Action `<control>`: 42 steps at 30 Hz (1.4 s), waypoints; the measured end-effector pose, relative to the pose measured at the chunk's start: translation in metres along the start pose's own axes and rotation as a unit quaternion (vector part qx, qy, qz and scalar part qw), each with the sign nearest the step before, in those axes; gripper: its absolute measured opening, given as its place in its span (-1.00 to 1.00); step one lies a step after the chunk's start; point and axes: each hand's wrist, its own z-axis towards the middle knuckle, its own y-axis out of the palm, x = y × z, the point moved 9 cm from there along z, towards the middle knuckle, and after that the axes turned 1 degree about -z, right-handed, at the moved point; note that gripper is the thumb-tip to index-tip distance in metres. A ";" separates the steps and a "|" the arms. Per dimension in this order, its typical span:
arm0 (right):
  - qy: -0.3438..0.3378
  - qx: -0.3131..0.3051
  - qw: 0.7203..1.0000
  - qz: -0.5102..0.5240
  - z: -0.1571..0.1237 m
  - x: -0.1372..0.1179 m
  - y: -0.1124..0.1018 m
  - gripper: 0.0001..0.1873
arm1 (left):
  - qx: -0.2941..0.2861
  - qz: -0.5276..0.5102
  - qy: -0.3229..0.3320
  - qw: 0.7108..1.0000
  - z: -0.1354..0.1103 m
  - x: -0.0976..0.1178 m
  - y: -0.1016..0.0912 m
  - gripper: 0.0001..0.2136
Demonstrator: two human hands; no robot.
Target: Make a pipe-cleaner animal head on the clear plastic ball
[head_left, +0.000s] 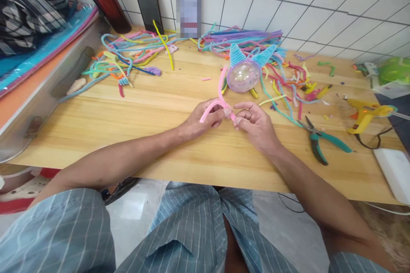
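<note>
A pink pipe cleaner [221,83] is pinched between both hands over the middle of the wooden table. My left hand [205,116] is closed on it, thumb and forefinger together, with one curved end arching over that hand and another standing up. My right hand [254,121] grips the lower end between thumb and fingers. Just beyond the hands sits a clear round dome [245,76] with a purple rim and two blue pipe-cleaner ears [237,54]. Parts of a yellow-and-dark tool [253,93] show from beneath the dome.
Loose pipe cleaners [124,57] lie at the back left, and a bundle [250,38] lies by the tiled wall. Pliers [320,138], a yellow glue gun [367,113] and a white box [393,172] are on the right. Two phones [147,2] lean against the wall.
</note>
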 end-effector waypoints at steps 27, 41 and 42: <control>0.037 -0.004 0.997 -0.064 -0.001 0.002 -0.008 -0.72 | 0.071 -0.126 0.048 0.988 0.020 0.023 -0.028 -0.53; 0.063 -0.033 0.992 -0.103 0.000 0.009 -0.008 -0.80 | 0.077 -0.088 0.076 0.990 0.021 0.032 -0.032 -0.52; 0.060 -0.045 0.991 -0.114 0.000 0.006 -0.007 -0.81 | 0.079 -0.079 0.069 0.991 0.021 0.031 -0.031 -0.53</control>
